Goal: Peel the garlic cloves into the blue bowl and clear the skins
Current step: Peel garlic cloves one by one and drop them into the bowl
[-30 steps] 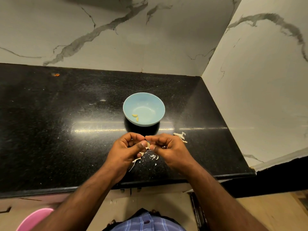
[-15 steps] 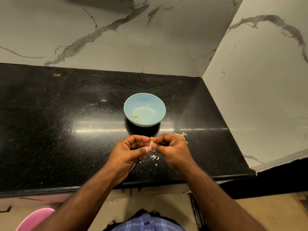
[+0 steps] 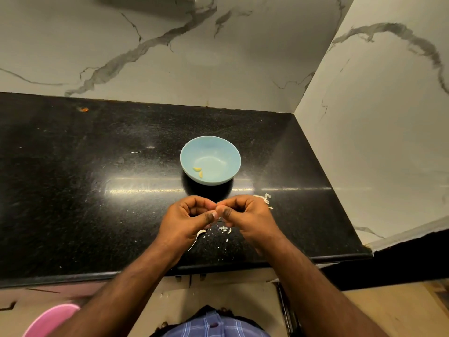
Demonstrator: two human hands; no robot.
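Two hands are meeting over the dark bench, just in front of the bowl.

Left to right: a pink tub [image 3: 48,319] is showing at the lower left edge; the left hand [image 3: 187,220] and right hand [image 3: 247,218] are curling their fingers together, thumbs touching, but what they are pinching is hidden. Skins [image 3: 224,230] are lying beneath them, more skins [image 3: 263,198] just right. The bowl [image 3: 210,159] is holding two peeled cloves [image 3: 198,171].
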